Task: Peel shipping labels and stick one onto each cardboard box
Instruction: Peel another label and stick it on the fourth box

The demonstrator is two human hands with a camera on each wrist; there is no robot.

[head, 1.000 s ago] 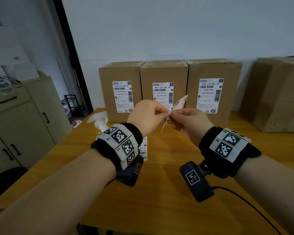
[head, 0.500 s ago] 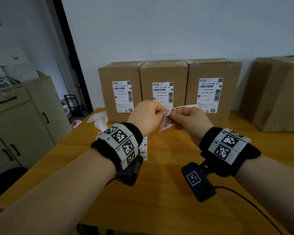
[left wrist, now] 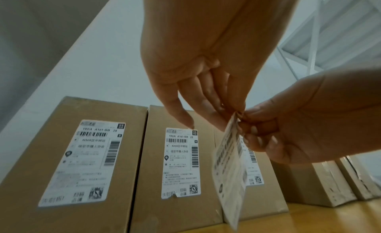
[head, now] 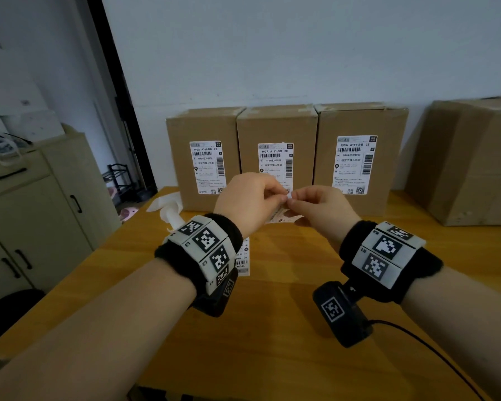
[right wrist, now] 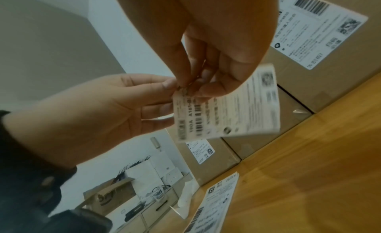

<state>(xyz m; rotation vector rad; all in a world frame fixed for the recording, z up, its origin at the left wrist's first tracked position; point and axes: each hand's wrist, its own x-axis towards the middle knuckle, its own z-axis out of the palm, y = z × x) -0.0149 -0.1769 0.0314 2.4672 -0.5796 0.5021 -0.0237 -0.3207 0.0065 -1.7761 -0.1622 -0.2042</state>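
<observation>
At the left stands a beige cabinet (head: 38, 204), and beside it the wooden table (head: 272, 328) carries crumpled backing paper (head: 168, 209) and a spare label sheet (head: 242, 260) lying flat. Above the table, the left hand (head: 248, 202) and the right hand (head: 320, 211) meet fingertip to fingertip, both pinching the top corner of one shipping label (right wrist: 226, 109), which hangs down between them. Behind them three cardboard boxes (head: 278, 125) stand in a row against the wall, each already labelled, with a larger box (head: 472, 160) at far right.
</observation>
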